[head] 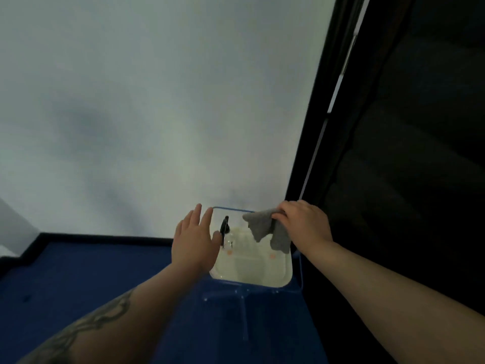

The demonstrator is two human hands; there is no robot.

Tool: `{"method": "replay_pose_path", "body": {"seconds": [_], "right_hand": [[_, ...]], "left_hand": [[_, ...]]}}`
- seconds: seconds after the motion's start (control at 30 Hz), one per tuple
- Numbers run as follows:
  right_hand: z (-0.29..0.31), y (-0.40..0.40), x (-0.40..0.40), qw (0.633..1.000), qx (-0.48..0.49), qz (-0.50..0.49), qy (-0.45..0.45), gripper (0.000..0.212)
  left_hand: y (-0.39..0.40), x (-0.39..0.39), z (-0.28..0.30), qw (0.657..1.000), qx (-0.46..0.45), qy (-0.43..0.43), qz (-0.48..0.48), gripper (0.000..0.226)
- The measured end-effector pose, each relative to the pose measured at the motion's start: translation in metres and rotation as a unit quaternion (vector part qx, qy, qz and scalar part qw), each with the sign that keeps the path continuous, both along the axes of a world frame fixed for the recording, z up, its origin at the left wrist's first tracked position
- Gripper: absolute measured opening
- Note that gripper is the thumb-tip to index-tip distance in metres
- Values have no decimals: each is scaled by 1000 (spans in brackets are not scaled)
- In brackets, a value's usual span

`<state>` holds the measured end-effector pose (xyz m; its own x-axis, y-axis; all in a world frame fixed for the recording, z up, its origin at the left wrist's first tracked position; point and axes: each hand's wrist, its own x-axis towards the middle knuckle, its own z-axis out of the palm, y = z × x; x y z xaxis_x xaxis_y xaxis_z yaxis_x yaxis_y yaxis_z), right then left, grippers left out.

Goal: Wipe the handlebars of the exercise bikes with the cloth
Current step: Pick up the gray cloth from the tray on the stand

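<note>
A grey cloth (265, 227) hangs from my right hand (301, 222), which is shut on its upper edge above a clear plastic container (287, 271). My left hand (195, 240) is flat and spread, fingers apart, at the container's left side, holding nothing. Inside the container sit a small black object (225, 227) and pale contents with orange spots. No exercise bike or handlebar is in sight.
The container stands on a blue floor (91, 279) in a corner. A pale wall (157, 101) with a black skirting (105, 237) fills the view ahead. A dark panel or doorway with a black frame (328, 127) rises on the right.
</note>
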<state>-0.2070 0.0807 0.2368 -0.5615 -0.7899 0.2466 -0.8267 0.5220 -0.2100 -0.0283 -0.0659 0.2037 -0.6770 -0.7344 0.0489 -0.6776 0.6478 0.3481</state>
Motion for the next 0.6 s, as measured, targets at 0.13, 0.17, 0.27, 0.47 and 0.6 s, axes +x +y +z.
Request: {"method": "replay_pose_path", "body": {"seconds": [0.13, 0.17, 0.27, 0.47, 0.6], "right_hand": [[96, 11, 10, 996, -65, -21, 56, 28], [117, 14, 13, 994, -81, -24, 67, 29], [167, 25, 21, 988, -117, -23, 93, 28], [233, 48, 43, 977, -170, 12, 128, 26], [256, 62, 71, 971, -185, 65, 136, 25]], "left_hand": [[-1, 11, 89, 997, -61, 45, 2, 56], [0, 15, 110, 995, -79, 55, 4, 55], [6, 31, 164, 989, -131, 63, 11, 54], [36, 82, 234, 975, -201, 67, 70, 53], [73, 126, 260, 962, -233, 60, 132, 53]]}}
